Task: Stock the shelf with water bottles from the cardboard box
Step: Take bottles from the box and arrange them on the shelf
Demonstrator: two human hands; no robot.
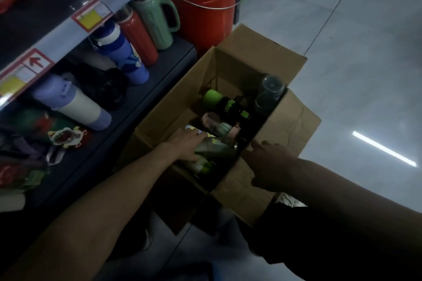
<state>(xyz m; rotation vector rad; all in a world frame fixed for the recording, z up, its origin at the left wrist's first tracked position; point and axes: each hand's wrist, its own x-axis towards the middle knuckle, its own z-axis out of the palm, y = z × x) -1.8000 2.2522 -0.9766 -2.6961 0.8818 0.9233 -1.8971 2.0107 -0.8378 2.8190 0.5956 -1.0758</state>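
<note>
— What's at the far left?

— A dark shelf (180, 52), the lowest one, close to the ground. The board above it carries a rail of yellow price labels (91, 15). Lined up along the shelf are a lilac-and-white bottle (70, 104), a black bottle (112, 91), a blue bottle (123, 55), a red bottle (138, 37) and a green jug (155, 20) with a handle, all close together.

— And past the shelf's end?

— An orange bucket (201, 13) with a wire handle. In front of it a cardboard box (262, 48) sits on the ground just beside the shelf, with its flaps open.

— What's inside?

— Bottles in a jumble. There's a lime-capped bottle (223, 102) lying near the middle and a clear tumbler (269, 91) at the far right wall. The left hand (185, 146) reaches into the near end, with fingers and thumb curled round a pale green bottle (217, 147) that lies in the box.

— The other hand?

— The right hand (271, 164) is at the box's near right wall, its forefinger stretched toward the rim. It's too dim to tell whether the other fingers grip the cardboard.

— And the room on the right?

— A smooth, pale grey floor (354, 52), crossed by a thin seam, with one bright streak of reflected light (383, 148). The light is low throughout.
</note>
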